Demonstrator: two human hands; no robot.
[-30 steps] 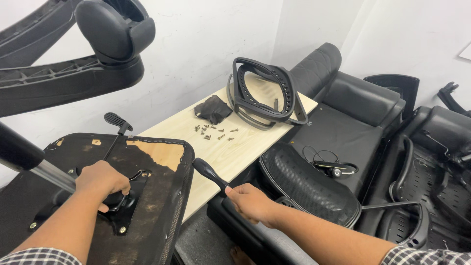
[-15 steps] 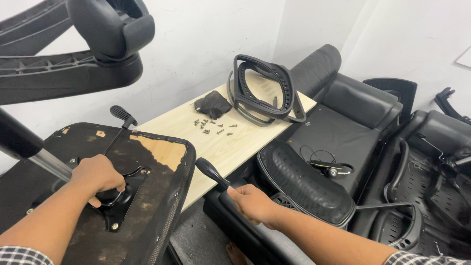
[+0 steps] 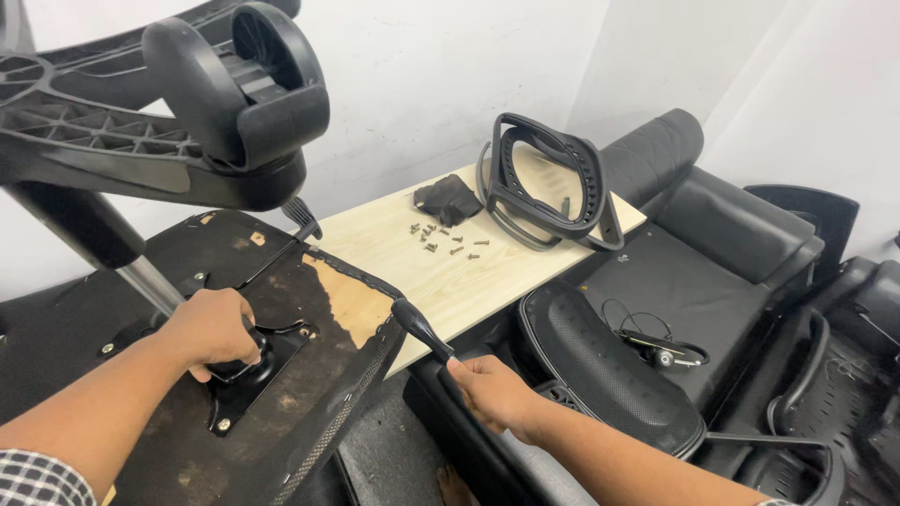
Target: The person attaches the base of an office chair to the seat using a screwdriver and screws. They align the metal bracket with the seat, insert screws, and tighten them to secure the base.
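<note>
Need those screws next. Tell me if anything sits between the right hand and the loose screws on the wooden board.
Nothing visible blocks it. The right hand grips the black lever; bare wooden board lies between it and the screws.

A pale wooden tabletop [image 3: 469, 281] carries black chair armrests [image 3: 544, 178], scattered screws [image 3: 445, 239] and a dark pouch [image 3: 448, 199].

I'm seeing bright, even indoor light, perhaps coming from overhead. The white wall [image 3: 441, 84] is glowing softly without glare. Shadows are lying faint. The near wheel [image 3: 253, 84] is looming, slightly stretched; focus is holding sharp throughout.
</note>
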